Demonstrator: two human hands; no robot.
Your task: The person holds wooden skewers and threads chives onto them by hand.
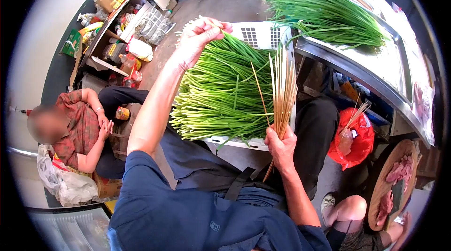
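Note:
My left hand (199, 39) reaches to the far left corner of the pile of garlic chives (225, 91), its thumb and fingers pinched on chive stalks; how many is hidden. The chives lie in a white plastic crate (256, 35) in front of my lap, pale stem ends to the left and green tips to the right. A bundle of bamboo skewers (283, 96) stands upright in my right hand (282, 146), closed around its lower part at the crate's near right side. One skewer (259, 89) leans out left from the bundle, over the chives.
More chives (329, 16) lie on a metal-edged table (347, 61) at right. Below hangs a red bag (350, 143) with skewers in it. A round board (376, 194) holds meat. One person (75, 129) sits at left near cluttered shelves (117, 30); another person's knee (352, 208) shows at lower right.

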